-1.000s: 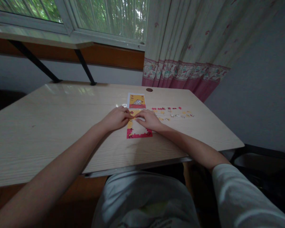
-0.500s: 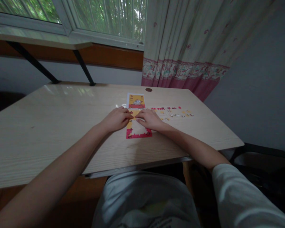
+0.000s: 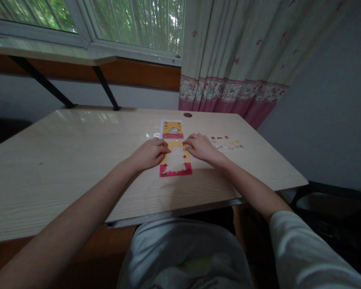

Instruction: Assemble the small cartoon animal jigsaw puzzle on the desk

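A small jigsaw frame with a red and yellow border and an unfilled white middle lies flat on the wooden table. My left hand rests at its left edge, fingers curled with the tips on the border. Resting against the frame's upper right corner, my right hand has its fingers bent down onto the table. Whether either hand pinches a piece is hidden. A picture card showing the finished image lies just beyond the frame. Loose puzzle pieces are scattered to the right of my right hand.
A dark round hole sits near the table's far edge. A patterned curtain hangs behind the right side, and a window with a ledge on black brackets runs along the back. My lap is below the table's near edge.
My right hand has slid off the frame's middle to its upper right corner, uncovering the white centre. My left hand has barely shifted.
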Motion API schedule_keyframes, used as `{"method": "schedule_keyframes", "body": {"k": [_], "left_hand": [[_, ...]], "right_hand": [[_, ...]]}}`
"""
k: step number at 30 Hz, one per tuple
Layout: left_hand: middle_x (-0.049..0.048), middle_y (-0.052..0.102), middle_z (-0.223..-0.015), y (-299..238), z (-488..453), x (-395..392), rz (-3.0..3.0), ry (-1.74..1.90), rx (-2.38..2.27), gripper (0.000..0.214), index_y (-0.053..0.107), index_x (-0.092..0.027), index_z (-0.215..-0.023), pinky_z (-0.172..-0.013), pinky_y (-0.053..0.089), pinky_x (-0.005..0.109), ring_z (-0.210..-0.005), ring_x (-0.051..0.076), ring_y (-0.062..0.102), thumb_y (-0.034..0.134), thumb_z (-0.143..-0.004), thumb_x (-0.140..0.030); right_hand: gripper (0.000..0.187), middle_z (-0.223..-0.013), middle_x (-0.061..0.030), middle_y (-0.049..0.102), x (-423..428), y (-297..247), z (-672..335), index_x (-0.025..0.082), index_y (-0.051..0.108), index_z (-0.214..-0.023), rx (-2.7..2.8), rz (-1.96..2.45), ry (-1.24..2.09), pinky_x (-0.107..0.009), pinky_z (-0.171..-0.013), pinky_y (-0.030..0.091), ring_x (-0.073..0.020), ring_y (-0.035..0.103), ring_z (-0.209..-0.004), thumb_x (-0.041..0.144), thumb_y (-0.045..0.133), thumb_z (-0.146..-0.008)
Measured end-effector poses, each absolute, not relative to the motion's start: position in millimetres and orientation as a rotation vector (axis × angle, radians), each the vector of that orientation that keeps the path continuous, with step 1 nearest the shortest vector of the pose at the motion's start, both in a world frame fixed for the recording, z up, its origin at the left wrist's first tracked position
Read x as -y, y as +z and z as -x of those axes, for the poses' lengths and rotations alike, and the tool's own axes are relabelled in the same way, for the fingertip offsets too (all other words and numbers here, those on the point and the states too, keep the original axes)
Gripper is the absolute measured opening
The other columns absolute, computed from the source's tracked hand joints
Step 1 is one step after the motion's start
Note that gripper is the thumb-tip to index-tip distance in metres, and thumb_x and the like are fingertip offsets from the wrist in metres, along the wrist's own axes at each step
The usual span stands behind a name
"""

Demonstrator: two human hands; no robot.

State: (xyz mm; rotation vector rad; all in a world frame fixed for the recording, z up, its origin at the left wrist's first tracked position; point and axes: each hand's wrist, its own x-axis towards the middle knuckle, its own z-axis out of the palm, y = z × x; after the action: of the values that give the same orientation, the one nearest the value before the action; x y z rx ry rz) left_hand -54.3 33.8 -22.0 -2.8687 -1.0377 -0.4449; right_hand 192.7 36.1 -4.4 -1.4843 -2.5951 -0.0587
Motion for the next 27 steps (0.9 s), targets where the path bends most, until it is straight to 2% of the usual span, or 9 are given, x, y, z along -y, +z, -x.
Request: {"method": "schedule_keyframes", "body": {"k": [8, 19, 23, 27], "left_hand": [[0.0076, 0.072, -0.099, -17, 49, -30, 2.902, -0.399, 1.01, 0.03, 0.072, -0.017, -0.095, -0.087, 0.047, 0.038, -0.09, 0.023, 0.059, 0.046, -0.081, -0.011], [0.0075, 0.073, -0.094, -15, 48, -26, 2.856, -0.356, 1.064, 0.031, 0.072, -0.019, -0.097, -0.079, 0.049, 0.036, -0.084, 0.023, 0.058, 0.046, -0.081, -0.012], [0.0086, 0.072, -0.101, -16, 51, -28, 2.864, -0.357, 1.015, 0.031, 0.072, -0.017, -0.099, -0.085, 0.047, 0.038, -0.09, 0.024, 0.059, 0.045, -0.083, -0.014], [0.0103, 0.072, -0.104, -17, 56, -32, 2.85, -0.374, 1.021, 0.031, 0.072, -0.016, -0.098, -0.088, 0.046, 0.041, -0.093, 0.025, 0.059, 0.044, -0.084, -0.017]], "right_hand": [[0.035, -0.124, -0.0104, 0.063, -34, -3, -190, 0.018, 0.066, -0.121, 2.623, 1.51, -0.055, -0.039, -0.092, 0.038, -0.0257, 0.054, -0.109, 0.031, 0.043, -0.096], [0.034, -0.122, -0.0115, 0.064, -35, -4, -191, 0.018, 0.065, -0.12, 2.65, 1.465, -0.039, -0.038, -0.091, 0.038, -0.0261, 0.056, -0.11, 0.032, 0.043, -0.097], [0.034, -0.121, -0.0112, 0.065, -39, 5, -200, 0.019, 0.066, -0.119, 2.658, 1.474, -0.072, -0.038, -0.091, 0.038, -0.0258, 0.056, -0.109, 0.031, 0.045, -0.096], [0.032, -0.114, -0.0129, 0.068, -49, 19, -225, 0.017, 0.069, -0.111, 2.532, 1.665, -0.173, -0.038, -0.09, 0.039, -0.026, 0.058, -0.105, 0.028, 0.044, -0.094]]}}
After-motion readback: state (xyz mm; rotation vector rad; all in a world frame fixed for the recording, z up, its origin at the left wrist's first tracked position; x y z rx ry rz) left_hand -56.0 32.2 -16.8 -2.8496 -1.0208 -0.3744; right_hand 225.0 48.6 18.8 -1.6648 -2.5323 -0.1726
